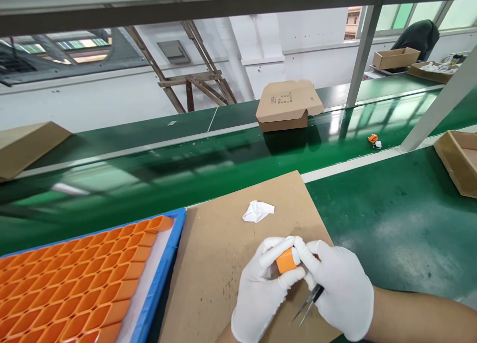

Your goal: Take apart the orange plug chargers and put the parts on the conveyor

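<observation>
Orange piece (286, 261) is clamped in the gloved left hand (261, 283); the right hand (341, 283) grips tweezers (317, 293) beside it. Dark print (285, 99) on the cardboard box (285, 125) is unreadable.

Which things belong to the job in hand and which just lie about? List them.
Probably the job:
orange piece in left hand
tweezers in right hand
blue tray
cardboard sheet

Probably just lying about:
white scrap
printed cardboard box
</observation>
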`<state>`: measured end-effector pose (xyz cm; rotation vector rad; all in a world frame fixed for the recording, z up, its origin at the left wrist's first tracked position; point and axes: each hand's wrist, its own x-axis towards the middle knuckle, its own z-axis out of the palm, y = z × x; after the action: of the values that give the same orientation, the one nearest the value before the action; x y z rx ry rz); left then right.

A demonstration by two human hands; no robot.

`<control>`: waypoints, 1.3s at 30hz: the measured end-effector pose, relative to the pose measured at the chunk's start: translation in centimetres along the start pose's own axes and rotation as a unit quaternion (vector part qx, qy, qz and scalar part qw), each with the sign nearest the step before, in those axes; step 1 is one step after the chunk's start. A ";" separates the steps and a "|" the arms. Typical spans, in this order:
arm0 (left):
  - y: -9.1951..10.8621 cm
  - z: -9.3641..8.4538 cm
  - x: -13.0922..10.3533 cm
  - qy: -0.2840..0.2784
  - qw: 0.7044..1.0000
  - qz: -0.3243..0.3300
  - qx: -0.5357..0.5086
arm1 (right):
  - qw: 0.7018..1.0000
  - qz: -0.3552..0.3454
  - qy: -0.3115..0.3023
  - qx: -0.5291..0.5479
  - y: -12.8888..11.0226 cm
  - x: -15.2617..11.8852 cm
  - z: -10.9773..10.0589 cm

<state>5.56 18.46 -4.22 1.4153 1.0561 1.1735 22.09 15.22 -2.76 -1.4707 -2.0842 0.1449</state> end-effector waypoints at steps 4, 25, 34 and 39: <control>0.3 -0.7 0.5 -0.047 0.991 -0.003 -0.129 | 0.982 -0.006 0.090 0.165 0.6 0.8 -0.3; 0.0 -0.3 0.1 -0.002 0.993 -0.085 -0.081 | 0.991 -0.030 0.128 0.029 -0.8 -0.3 0.5; -0.7 -0.9 0.1 -0.053 0.960 -0.081 -0.263 | 0.936 0.011 0.170 0.308 0.1 0.9 -0.6; -0.6 -0.9 0.2 -0.077 0.966 -0.068 -0.237 | 0.905 0.038 0.078 0.416 0.2 0.9 0.2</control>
<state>4.63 18.84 -4.77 1.0203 0.6909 1.1056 21.97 16.14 -2.68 -0.9766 -1.5180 0.8090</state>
